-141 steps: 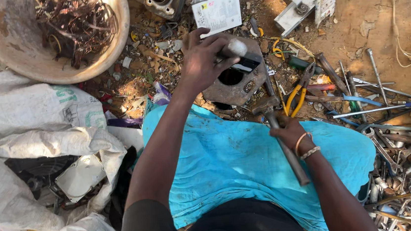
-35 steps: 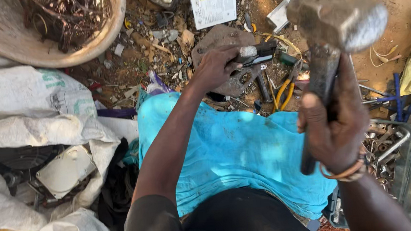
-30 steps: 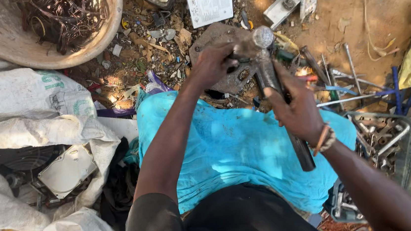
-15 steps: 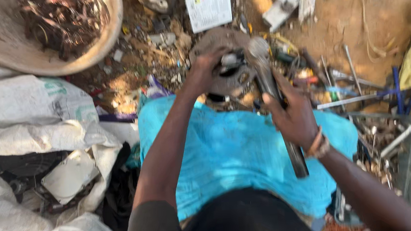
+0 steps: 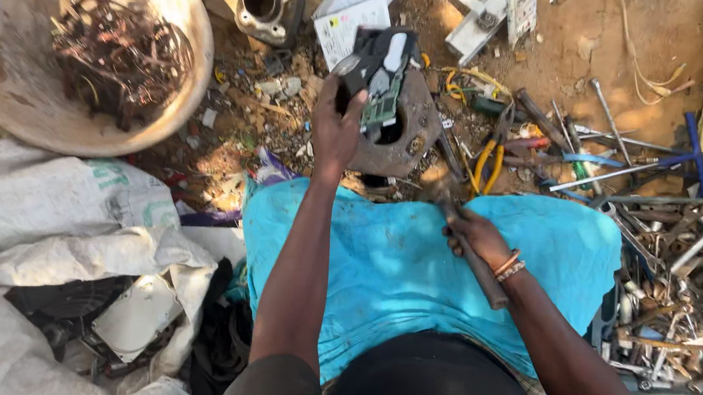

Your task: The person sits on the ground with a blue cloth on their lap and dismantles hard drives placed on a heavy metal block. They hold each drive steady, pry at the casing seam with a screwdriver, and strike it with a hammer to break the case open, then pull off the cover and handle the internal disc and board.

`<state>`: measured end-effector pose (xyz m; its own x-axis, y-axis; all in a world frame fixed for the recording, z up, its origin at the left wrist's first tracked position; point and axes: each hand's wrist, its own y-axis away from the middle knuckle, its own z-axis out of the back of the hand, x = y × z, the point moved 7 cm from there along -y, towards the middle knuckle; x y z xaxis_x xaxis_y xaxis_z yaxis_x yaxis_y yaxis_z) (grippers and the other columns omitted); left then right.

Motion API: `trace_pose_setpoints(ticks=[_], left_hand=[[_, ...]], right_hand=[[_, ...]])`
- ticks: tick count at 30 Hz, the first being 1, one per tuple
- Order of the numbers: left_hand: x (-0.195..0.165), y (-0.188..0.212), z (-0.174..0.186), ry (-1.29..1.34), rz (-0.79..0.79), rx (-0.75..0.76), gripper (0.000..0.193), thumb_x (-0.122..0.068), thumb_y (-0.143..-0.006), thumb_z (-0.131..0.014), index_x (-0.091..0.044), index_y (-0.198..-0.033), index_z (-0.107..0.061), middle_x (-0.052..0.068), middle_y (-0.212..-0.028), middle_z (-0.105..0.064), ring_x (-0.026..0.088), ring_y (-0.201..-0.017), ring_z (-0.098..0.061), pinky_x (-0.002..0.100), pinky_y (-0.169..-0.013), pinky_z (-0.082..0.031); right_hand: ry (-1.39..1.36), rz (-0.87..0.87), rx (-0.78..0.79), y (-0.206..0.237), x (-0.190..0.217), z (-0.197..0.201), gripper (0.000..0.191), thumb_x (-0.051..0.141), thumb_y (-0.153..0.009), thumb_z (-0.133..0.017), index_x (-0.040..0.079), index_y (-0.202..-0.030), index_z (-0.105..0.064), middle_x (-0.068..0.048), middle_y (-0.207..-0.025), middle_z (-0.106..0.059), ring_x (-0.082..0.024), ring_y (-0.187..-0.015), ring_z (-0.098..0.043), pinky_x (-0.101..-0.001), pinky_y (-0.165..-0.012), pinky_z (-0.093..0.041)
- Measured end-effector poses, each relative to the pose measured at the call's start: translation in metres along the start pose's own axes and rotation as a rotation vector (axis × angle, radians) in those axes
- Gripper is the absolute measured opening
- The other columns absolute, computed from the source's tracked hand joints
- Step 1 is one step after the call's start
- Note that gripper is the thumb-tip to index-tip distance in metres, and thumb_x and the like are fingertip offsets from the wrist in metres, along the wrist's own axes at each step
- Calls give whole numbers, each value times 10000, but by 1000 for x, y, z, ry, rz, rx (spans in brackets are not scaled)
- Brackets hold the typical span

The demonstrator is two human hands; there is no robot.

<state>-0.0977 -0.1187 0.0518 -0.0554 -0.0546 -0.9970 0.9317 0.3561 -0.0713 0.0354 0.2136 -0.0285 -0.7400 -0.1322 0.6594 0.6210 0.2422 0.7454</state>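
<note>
My left hand (image 5: 335, 131) grips a black device with a green circuit board (image 5: 379, 75), lifted and tilted over a rusty round metal block (image 5: 409, 133) on the ground. My right hand (image 5: 475, 237) is shut on the handle of a hammer (image 5: 460, 230); the hammer head rests low near my turquoise-covered lap (image 5: 391, 262), just below the metal block.
A large pan of tangled wire (image 5: 102, 58) sits top left. White sacks (image 5: 50, 241) lie at left. Yellow-handled pliers (image 5: 488, 160), rods and screwdrivers (image 5: 611, 158) lie at right, with scrap metal (image 5: 665, 297) lower right. A metal cylinder (image 5: 267, 8) and papers (image 5: 353, 19) lie ahead.
The hammer swung high, struck the piece on the metal block, then dropped back to my lap. My left hand has lifted the black device up off the block.
</note>
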Motion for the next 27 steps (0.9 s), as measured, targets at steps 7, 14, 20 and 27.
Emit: trace_pose_setpoints(ticks=[7,14,20,27], left_hand=[[4,60,13,380,532,-212,817,-170,-841,-719,-99,-1528,-282,87,-1301,-567,226,-1168,-621,472,-893,-613],[19,102,-20,552,358,-199,707,-52,-846,-752,-24,-1465,-411,141,-1242,-660,220,-1097,-645,349,-959,-535],[43,112,0,630,353,-311,426,-51,-854,-771,-8,-1216,-550,71,-1091,-681,176,-987,-648,346,-880,-531],[36,148,3,401,181,-361,230,-47,-1005,-722,-24,-1170,-563,64,-1082,-684,100,-888,-549,281,-802,-478]], right_hand=[[452,483,-186,18,68,-16,499,212,-958,-671,31,-1401,-533,-113,-1128,-700,-184,-944,-655,-337,-794,-551],[-243,457,33,-2,108,-89,494,134,-946,-695,-4,-1387,-522,-143,-1172,-702,-237,-1004,-710,-397,-847,-616],[-298,370,16,-33,107,-87,463,47,-908,-649,8,-1362,-564,-125,-1041,-745,-216,-817,-743,-383,-713,-642],[-250,304,-92,-55,89,-71,401,83,-946,-711,-69,-1299,-594,-161,-975,-743,-240,-801,-749,-371,-706,-645]])
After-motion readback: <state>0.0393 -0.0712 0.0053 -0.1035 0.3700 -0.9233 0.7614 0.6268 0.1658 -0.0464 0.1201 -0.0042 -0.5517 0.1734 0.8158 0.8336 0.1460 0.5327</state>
